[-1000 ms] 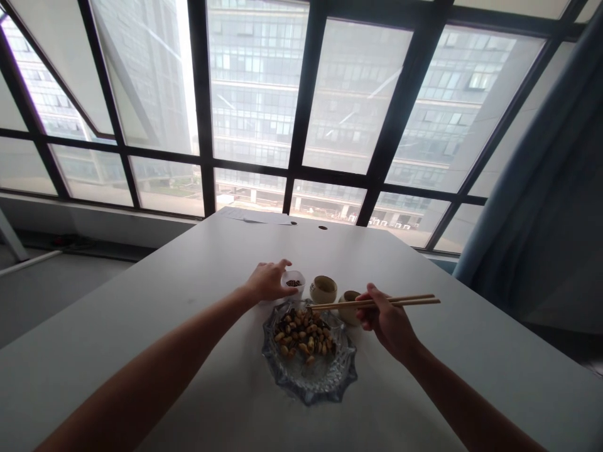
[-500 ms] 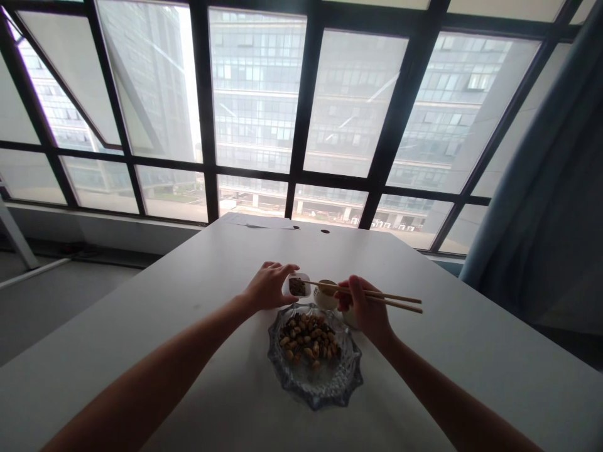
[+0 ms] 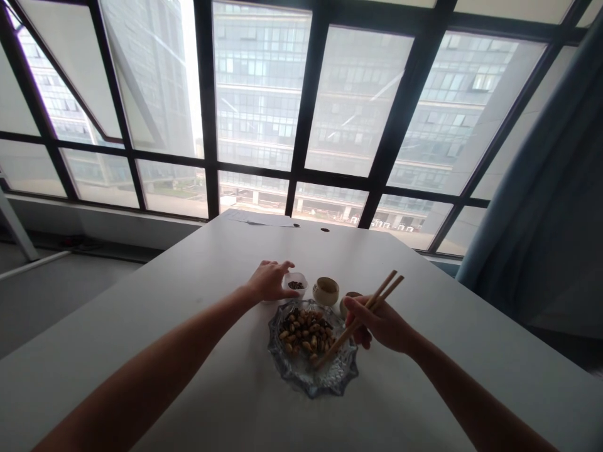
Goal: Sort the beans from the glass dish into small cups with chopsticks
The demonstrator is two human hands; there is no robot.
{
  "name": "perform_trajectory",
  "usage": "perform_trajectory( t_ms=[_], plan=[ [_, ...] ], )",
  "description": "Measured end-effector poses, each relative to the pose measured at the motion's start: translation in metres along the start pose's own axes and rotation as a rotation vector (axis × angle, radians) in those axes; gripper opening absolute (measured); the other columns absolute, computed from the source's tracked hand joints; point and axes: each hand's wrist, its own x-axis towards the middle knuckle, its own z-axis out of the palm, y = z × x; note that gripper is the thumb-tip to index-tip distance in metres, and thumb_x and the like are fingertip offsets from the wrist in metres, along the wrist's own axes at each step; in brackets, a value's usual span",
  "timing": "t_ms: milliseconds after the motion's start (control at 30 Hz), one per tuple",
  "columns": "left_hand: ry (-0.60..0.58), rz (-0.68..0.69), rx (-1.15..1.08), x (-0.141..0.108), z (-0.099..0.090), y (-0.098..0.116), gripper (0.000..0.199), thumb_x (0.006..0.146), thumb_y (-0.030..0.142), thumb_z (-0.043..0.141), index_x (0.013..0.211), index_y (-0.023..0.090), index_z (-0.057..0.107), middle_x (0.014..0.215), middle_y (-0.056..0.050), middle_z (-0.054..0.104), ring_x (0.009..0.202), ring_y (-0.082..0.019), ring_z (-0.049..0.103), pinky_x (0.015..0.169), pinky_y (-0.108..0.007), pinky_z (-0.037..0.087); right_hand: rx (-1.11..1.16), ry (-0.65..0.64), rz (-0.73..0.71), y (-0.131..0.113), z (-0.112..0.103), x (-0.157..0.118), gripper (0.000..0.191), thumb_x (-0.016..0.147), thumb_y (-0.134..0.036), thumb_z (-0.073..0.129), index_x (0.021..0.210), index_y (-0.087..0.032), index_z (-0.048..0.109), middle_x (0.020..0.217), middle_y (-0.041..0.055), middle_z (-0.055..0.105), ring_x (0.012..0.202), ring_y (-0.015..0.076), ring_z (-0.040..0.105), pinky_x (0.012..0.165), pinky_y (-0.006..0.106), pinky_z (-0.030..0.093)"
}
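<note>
Left hand (image 3: 270, 281) at dish's 11 o'clock, thumb and fingers clamped on clear cup (image 3: 301, 289), dark bits inside. Glass dish (image 3: 332, 376): nuts (image 3: 306, 329) heaped toward 12. 2 tan cups (image 3: 326, 292) at 12:30 and 1. Right hand (image 3: 379, 323) at 2, fingers clamped on 2 chopsticks (image 3: 336, 343), tips in dish.

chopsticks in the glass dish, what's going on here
A person's right hand holds a pair of chopsticks, their tips down in the glass dish at the near edge of a pile of nut-like pieces; whether they grip one is too blurred to tell. The left hand has its thumb and fingers around the side of a small tub holding dark bits. Two cups stand nearby, one in plain view, the other partly behind the right hand.
</note>
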Motion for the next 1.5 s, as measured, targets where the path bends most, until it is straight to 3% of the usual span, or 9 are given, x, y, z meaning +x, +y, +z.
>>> perform_trajectory(
  t_ms=[200, 267, 500, 633, 767, 867, 1067, 1300, 1500],
  plan=[
    [0.105, -0.019, 0.005, -0.032, -0.004, -0.018, 0.066, 0.073, 0.061, 0.07, 0.122, 0.02, 0.057, 0.123, -0.015, 0.065, 0.114, -0.036, 0.059, 0.099, -0.054, 0.043, 0.037, 0.331, -0.163, 0.011, 0.006, 0.008, 0.057, 0.067, -0.073, 0.068, 0.06, -0.016, 0.066, 0.043, 0.0029, 0.063, 0.035, 0.0124, 0.055, 0.036, 0.022, 0.044],
    [0.152, -0.06, -0.054, -0.045, -0.002, -0.027, 0.061, 0.074, 0.054, 0.07, 0.122, 0.019, 0.057, 0.123, -0.016, 0.065, 0.114, -0.035, 0.06, 0.097, -0.053, 0.046, 0.038, 0.362, -0.188, 0.01, 0.002, 0.007, 0.056, 0.067, -0.073, 0.068, 0.061, -0.016, 0.066, 0.044, 0.0033, 0.063, 0.035, 0.0128, 0.055, 0.037, 0.022, 0.044],
    [0.257, -0.086, -0.319, -0.073, 0.014, -0.041, 0.058, 0.075, 0.04, 0.069, 0.126, 0.021, 0.049, 0.125, -0.014, 0.063, 0.113, -0.029, 0.062, 0.097, -0.045, 0.05, -0.032, 0.002, -0.039, 0.004, 0.0, -0.005, 0.058, 0.075, -0.071, 0.062, 0.059, -0.015, 0.064, 0.042, 0.0029, 0.062, 0.033, 0.0126, 0.055, 0.033, 0.02, 0.04],
    [0.248, -0.089, -0.338, -0.076, 0.019, -0.04, 0.066, 0.075, 0.043, 0.069, 0.132, 0.02, 0.045, 0.128, -0.017, 0.061, 0.112, -0.03, 0.062, 0.091, -0.043, 0.052, -0.033, 0.2, -0.11, 0.004, 0.002, -0.002, 0.058, 0.07, -0.072, 0.066, 0.059, -0.016, 0.065, 0.042, 0.0028, 0.061, 0.033, 0.0123, 0.054, 0.034, 0.02, 0.041],
    [0.158, -0.168, -0.327, -0.075, 0.018, -0.04, 0.078, 0.076, 0.053, 0.068, 0.138, 0.017, 0.038, 0.102, -0.012, 0.069, 0.078, -0.023, 0.067, 0.074, -0.039, 0.054, -0.041, 0.315, -0.179, 0.005, 0.004, 0.0, 0.058, 0.07, -0.073, 0.066, 0.06, -0.016, 0.066, 0.044, 0.0038, 0.061, 0.034, 0.0124, 0.054, 0.035, 0.022, 0.042],
    [0.107, -0.213, -0.317, -0.075, 0.016, -0.039, 0.082, 0.076, 0.058, 0.066, 0.139, 0.014, 0.038, 0.077, -0.003, 0.066, 0.065, -0.02, 0.062, 0.066, -0.035, 0.052, -0.043, 0.247, -0.213, 0.009, 0.011, -0.004, 0.052, 0.077, -0.067, 0.065, 0.066, -0.017, 0.068, 0.049, 0.0037, 0.063, 0.037, 0.0132, 0.055, 0.037, 0.023, 0.043],
    [0.089, -0.218, -0.32, -0.074, 0.013, -0.036, 0.077, 0.077, 0.058, 0.065, 0.137, 0.015, 0.043, 0.081, -0.004, 0.066, 0.067, -0.02, 0.062, 0.067, -0.033, 0.051, -0.238, 0.061, -0.352, 0.017, 0.03, -0.011, 0.04, 0.093, -0.048, 0.055, 0.069, -0.018, 0.067, 0.051, 0.0021, 0.062, 0.044, 0.0138, 0.057, 0.044, 0.024, 0.044],
    [0.089, -0.202, -0.358, -0.074, 0.012, -0.035, 0.074, 0.077, 0.053, 0.067, 0.136, 0.016, 0.043, 0.081, -0.004, 0.067, 0.072, -0.021, 0.064, 0.072, -0.034, 0.051, -0.414, 0.084, -0.612, 0.014, 0.038, -0.015, 0.029, 0.095, -0.032, 0.054, 0.07, -0.019, 0.062, 0.056, 0.0003, 0.061, 0.047, 0.0117, 0.053, 0.048, 0.024, 0.041],
    [0.085, -0.201, -0.382, -0.074, 0.015, -0.037, 0.075, 0.077, 0.052, 0.068, 0.137, 0.014, 0.042, 0.088, -0.007, 0.069, 0.076, -0.022, 0.065, 0.075, -0.035, 0.051, -0.442, 0.067, -0.652, 0.016, 0.044, -0.015, 0.027, 0.095, -0.027, 0.055, 0.07, -0.019, 0.06, 0.058, -0.0005, 0.058, 0.048, 0.0102, 0.053, 0.048, 0.022, 0.041]
  ],
)
